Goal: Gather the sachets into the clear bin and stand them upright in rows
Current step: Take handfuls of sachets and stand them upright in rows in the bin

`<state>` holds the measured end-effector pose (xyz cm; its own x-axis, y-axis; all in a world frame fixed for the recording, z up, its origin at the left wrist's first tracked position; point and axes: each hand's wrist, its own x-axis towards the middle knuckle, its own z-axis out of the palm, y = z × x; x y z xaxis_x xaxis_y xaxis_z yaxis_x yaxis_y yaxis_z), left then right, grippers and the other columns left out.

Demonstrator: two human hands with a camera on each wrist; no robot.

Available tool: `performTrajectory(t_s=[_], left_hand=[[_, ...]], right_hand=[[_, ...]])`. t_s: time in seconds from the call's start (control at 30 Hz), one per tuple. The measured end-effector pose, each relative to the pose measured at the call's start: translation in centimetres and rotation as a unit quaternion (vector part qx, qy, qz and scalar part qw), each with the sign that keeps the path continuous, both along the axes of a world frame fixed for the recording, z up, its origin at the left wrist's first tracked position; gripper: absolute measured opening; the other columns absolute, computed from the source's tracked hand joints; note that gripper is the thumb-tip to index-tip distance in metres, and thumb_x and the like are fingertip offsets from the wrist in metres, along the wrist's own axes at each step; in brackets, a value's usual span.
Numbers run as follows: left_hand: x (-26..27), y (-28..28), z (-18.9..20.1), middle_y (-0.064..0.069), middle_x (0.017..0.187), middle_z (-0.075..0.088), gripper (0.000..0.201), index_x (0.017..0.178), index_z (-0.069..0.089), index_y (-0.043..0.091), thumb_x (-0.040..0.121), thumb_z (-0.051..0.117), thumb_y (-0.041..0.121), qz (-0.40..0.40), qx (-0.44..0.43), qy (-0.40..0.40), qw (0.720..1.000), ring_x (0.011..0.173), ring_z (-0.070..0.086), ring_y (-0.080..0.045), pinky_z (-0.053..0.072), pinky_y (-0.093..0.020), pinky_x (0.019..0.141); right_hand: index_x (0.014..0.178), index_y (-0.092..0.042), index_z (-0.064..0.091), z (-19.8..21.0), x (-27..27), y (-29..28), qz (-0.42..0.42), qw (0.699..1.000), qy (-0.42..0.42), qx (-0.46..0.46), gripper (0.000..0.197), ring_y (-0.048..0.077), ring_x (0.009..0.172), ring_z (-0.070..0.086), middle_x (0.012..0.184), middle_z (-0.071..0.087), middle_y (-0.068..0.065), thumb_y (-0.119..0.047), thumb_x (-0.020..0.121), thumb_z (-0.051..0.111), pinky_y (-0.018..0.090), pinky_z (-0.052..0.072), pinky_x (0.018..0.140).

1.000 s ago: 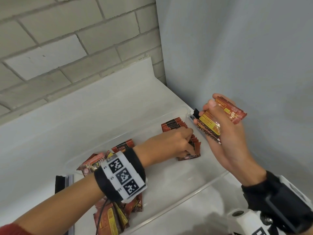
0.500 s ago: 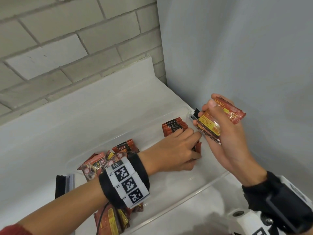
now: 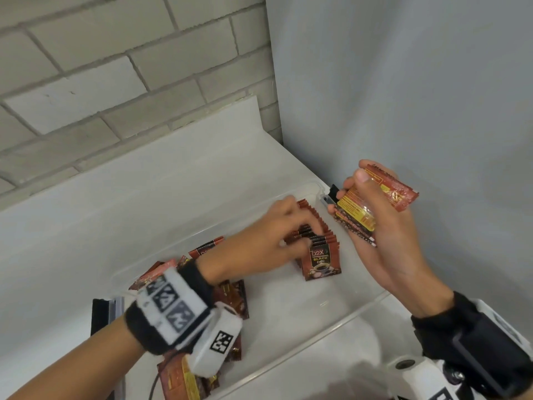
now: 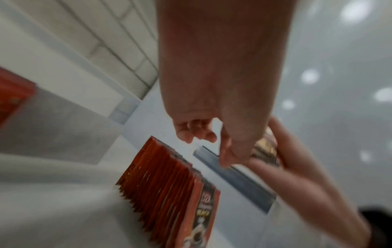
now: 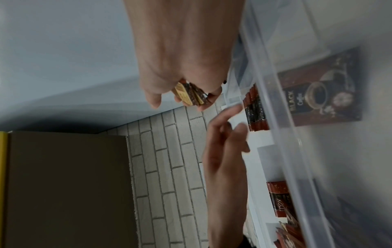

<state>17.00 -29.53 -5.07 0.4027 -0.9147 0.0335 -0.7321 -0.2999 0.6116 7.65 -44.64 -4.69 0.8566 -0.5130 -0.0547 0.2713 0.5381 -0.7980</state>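
A row of red-brown coffee sachets [image 3: 323, 249] stands upright at the right end of the clear bin [image 3: 317, 336]; its front sachet reads "Black Coffee". My left hand [image 3: 300, 226] is blurred just above the row. In the left wrist view the left hand [image 4: 203, 134] has loosely curled fingers, holds nothing and sits apart from the row [image 4: 165, 181]. My right hand [image 3: 352, 189] grips a stack of sachets [image 3: 357, 209] over the bin's right end. The right wrist view also shows that stack [image 5: 192, 94]. Loose sachets [image 3: 233, 295] lie jumbled at the bin's left end.
The bin sits on a white ledge in a corner, with a brick wall behind and a grey wall to the right. A black and grey block [image 3: 101, 316] lies left of the bin. A white device [image 3: 409, 370] is at the bottom right. The right wrist view shows a brown cardboard box [image 5: 63, 184].
My left hand has lifted off the front of the row and moved back over it, uncovering the front sachet. The right hand and its stack have hardly moved.
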Motion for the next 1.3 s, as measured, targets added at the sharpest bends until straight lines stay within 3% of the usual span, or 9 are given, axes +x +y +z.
performTrajectory(t_s=[0.07, 0.17, 0.33, 0.5, 0.73, 1.0, 1.1, 1.17, 1.3], left_hand=[[0.6, 1.7, 0.8, 0.007, 0.093, 0.051, 0.016, 0.108, 0.059, 0.022, 0.094, 0.056, 0.013, 0.119, 0.038, 0.090, 0.988, 0.081, 0.051, 0.001, 0.042, -0.014, 0.074], [0.9, 3.7, 0.1, 0.006, 0.110, 0.061, 0.031, 0.123, 0.052, 0.026, 0.093, 0.056, 0.018, 0.241, 0.096, 0.279, 0.925, 0.101, 0.062, -0.007, 0.048, -0.031, 0.098], [-1.0, 2.8, -1.2, 0.002, 0.158, 0.022, 0.073, 0.154, 0.007, 0.015, 0.094, 0.041, -0.009, 0.277, 0.056, 0.462, 0.841, 0.144, 0.023, -0.013, 0.025, -0.029, 0.116], [-2.1, 0.4, -1.3, 0.014, 0.123, 0.052, 0.076, 0.143, 0.034, 0.016, 0.082, 0.024, -0.028, 0.255, -0.019, 0.534, 0.806, 0.132, 0.037, -0.007, 0.037, -0.018, 0.098], [-2.8, -0.3, -1.4, 0.016, 0.103, 0.055, 0.070, 0.133, 0.040, 0.016, 0.082, 0.025, -0.029, 0.267, -0.024, 0.529, 0.805, 0.070, 0.057, 0.018, 0.047, -0.005, 0.066], [-2.9, -0.2, -0.2, 0.015, 0.094, 0.052, 0.067, 0.144, 0.031, 0.010, 0.087, 0.029, -0.024, 0.293, 0.005, 0.501, 0.814, 0.099, 0.051, 0.007, 0.039, -0.013, 0.089], [-1.9, 0.8, 0.5, 0.003, 0.144, 0.039, 0.069, 0.151, 0.013, 0.009, 0.092, 0.042, -0.011, 0.336, 0.026, 0.456, 0.824, 0.144, 0.020, -0.015, 0.023, -0.028, 0.114], [-1.6, 1.0, 1.3, -0.001, 0.158, 0.021, 0.073, 0.153, 0.013, 0.019, 0.093, 0.051, 0.002, 0.331, 0.033, 0.425, 0.842, 0.145, 0.020, -0.021, 0.022, -0.040, 0.118], [-1.6, 0.6, 3.6, 0.003, 0.120, 0.054, 0.038, 0.129, 0.045, 0.023, 0.093, 0.058, 0.024, 0.319, -0.046, 0.364, 0.874, 0.113, 0.055, -0.012, 0.043, -0.033, 0.105]], right_hand=[[0.115, -0.022, 0.057, 0.0, 0.0, 0.0, 0.000, 1.000, 0.015, -0.011, 0.051, 0.012, 0.081, 0.067, 0.084, 0.066, -0.003, -0.036, 0.069, 0.072, 0.040, 0.054, 0.086], [0.116, -0.022, 0.057, -0.1, 0.0, 0.0, 0.005, 1.000, 0.021, -0.018, 0.052, 0.011, 0.081, 0.068, 0.085, 0.067, -0.003, -0.037, 0.068, 0.072, 0.038, 0.055, 0.085], [0.117, -0.024, 0.057, 0.0, 0.0, 0.1, 0.001, 0.999, 0.039, -0.035, 0.061, 0.012, 0.085, 0.069, 0.087, 0.067, -0.004, -0.043, 0.061, 0.073, 0.040, 0.054, 0.088], [0.117, -0.021, 0.056, 0.0, 0.1, 0.1, 0.001, 1.000, 0.024, -0.020, 0.048, 0.012, 0.083, 0.068, 0.087, 0.066, -0.002, -0.034, 0.072, 0.070, 0.040, 0.054, 0.087], [0.115, -0.019, 0.054, 0.0, 0.1, 0.1, 0.012, 1.000, 0.003, -0.005, 0.043, 0.011, 0.079, 0.068, 0.083, 0.065, -0.002, -0.029, 0.076, 0.067, 0.034, 0.057, 0.081], [0.116, -0.021, 0.056, -0.2, 0.0, 0.0, 0.012, 1.000, 0.014, -0.001, 0.043, 0.012, 0.082, 0.068, 0.085, 0.066, -0.003, -0.031, 0.076, 0.067, 0.037, 0.056, 0.085], [0.113, -0.020, 0.057, -0.2, 0.1, -0.1, 0.032, 0.999, 0.004, 0.021, 0.036, 0.013, 0.080, 0.067, 0.084, 0.066, -0.001, -0.030, 0.081, 0.067, 0.035, 0.056, 0.080], [0.111, -0.018, 0.057, -0.3, 0.1, -0.2, 0.073, 0.995, -0.017, 0.070, 0.027, 0.015, 0.078, 0.065, 0.084, 0.065, 0.003, -0.027, 0.086, 0.063, 0.034, 0.055, 0.074], [0.117, -0.011, 0.055, -0.4, -0.1, -0.1, 0.163, 0.978, -0.038, 0.124, 0.041, 0.020, 0.081, 0.064, 0.088, 0.065, 0.009, -0.013, 0.077, 0.051, 0.037, 0.057, 0.072]])
